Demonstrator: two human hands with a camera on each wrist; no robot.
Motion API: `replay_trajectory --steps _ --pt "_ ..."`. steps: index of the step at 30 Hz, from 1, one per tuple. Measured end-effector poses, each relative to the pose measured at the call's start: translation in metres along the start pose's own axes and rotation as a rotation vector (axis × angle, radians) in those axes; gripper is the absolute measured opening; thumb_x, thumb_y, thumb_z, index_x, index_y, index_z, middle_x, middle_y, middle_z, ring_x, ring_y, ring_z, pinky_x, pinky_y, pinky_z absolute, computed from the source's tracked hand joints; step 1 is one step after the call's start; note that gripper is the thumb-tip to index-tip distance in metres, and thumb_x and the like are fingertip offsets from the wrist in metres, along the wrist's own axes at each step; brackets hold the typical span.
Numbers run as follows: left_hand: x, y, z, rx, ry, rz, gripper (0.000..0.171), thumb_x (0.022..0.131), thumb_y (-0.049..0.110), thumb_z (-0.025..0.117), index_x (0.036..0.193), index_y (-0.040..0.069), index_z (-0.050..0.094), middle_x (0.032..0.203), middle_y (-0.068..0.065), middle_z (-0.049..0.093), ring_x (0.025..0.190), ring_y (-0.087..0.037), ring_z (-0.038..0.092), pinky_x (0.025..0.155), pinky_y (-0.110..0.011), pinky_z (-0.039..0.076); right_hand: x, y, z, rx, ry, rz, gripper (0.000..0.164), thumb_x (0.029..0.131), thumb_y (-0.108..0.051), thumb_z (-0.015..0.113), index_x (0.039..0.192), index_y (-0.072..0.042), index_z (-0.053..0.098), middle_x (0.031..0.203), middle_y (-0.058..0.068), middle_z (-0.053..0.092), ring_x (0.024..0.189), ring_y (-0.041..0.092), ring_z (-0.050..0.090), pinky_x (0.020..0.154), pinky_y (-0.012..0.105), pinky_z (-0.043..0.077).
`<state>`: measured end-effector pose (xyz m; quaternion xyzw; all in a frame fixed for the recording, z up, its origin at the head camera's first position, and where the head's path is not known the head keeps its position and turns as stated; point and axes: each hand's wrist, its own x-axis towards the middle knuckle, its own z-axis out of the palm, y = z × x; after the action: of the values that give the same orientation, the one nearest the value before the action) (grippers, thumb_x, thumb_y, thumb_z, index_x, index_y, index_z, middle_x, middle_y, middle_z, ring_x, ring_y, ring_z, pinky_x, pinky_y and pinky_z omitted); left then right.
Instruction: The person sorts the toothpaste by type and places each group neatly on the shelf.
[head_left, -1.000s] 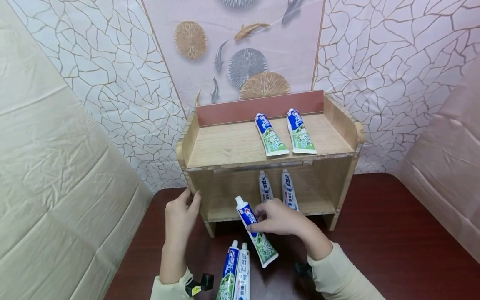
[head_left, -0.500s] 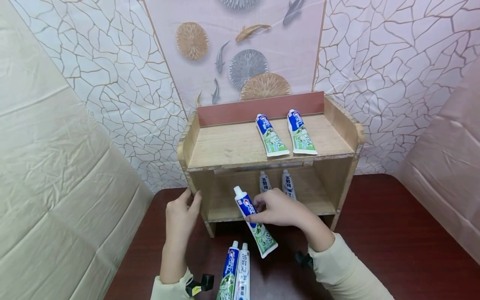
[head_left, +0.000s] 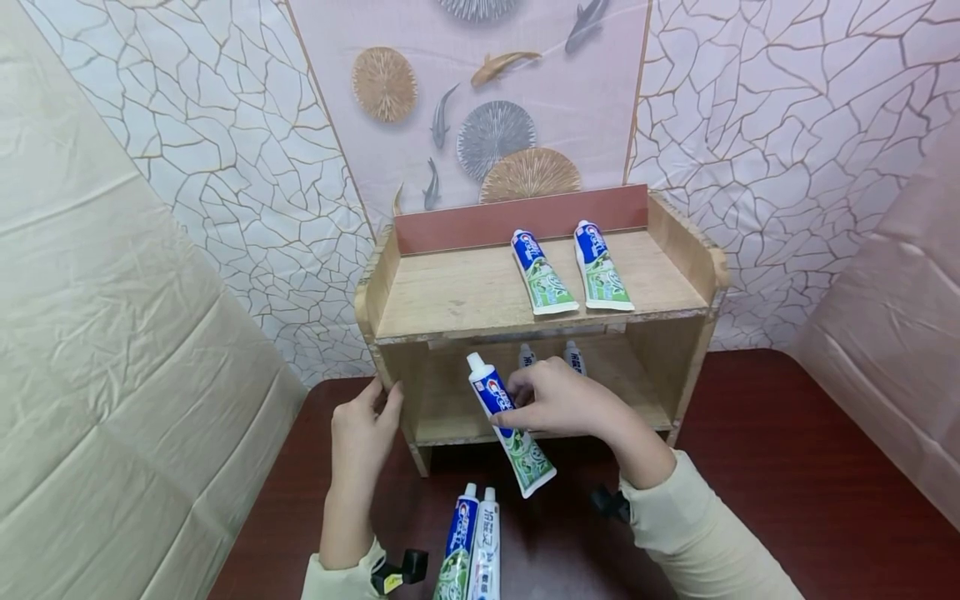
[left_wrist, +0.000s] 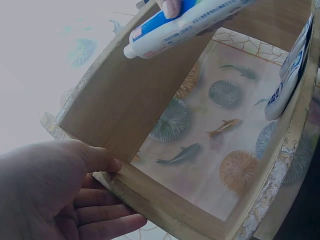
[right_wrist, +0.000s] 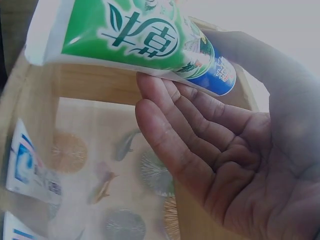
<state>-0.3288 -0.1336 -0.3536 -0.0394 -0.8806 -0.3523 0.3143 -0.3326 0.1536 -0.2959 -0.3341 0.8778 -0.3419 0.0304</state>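
My right hand (head_left: 558, 398) pinches a blue-and-green toothpaste tube (head_left: 525, 457), tilted with its white cap up and to the left, in front of the wooden shelf's lower opening. In the right wrist view the tube's green end (right_wrist: 120, 35) lies above the fingers (right_wrist: 170, 140). My left hand (head_left: 365, 425) grips the left side panel of the wooden shelf (head_left: 450, 304); in the left wrist view its thumb (left_wrist: 102, 159) is inside the edge and the other fingers outside. A blue-and-green tube (head_left: 456, 550) and a white tube (head_left: 486, 546) lie side by side on the table.
Two blue-and-green tubes, a left one (head_left: 543, 279) and a right one (head_left: 602, 271), lie on the shelf's top board. Two white tubes, a left one (head_left: 527, 356) and a right one (head_left: 574, 358), lie on the lower board, partly hidden by my right hand. The dark red table (head_left: 757, 467) carries everything.
My right hand has lifted the toothpaste tube upward, from near the table to the front of the lower opening, covering more of the white tubes. My left hand has stayed on the shelf's side.
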Motion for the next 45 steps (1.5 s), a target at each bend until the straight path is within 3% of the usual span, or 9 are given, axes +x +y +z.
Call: replay_trajectory --steps 31,45 --pt "-0.001 -0.002 0.0 0.0 -0.002 0.0 0.032 0.099 0.031 0.065 0.12 0.008 0.074 0.086 -0.012 0.077 0.077 -0.026 0.075 0.067 -0.046 0.058 0.006 -0.035 -0.028 -0.05 0.025 -0.002 0.027 0.088 -0.036 0.078 0.1 -0.012 0.075 0.089 -0.002 0.075 0.072 0.007 0.07 0.063 0.025 0.057" --pt "0.0 -0.001 0.001 0.009 0.008 0.01 0.03 0.098 0.03 0.065 0.118 0.009 0.075 0.083 -0.012 0.076 0.073 -0.025 0.074 0.065 -0.046 0.057 0.013 -0.06 -0.047 -0.096 0.078 0.009 0.034 0.09 -0.04 0.075 0.102 -0.008 0.075 0.082 -0.002 0.073 0.065 0.01 0.068 0.06 0.026 0.056"
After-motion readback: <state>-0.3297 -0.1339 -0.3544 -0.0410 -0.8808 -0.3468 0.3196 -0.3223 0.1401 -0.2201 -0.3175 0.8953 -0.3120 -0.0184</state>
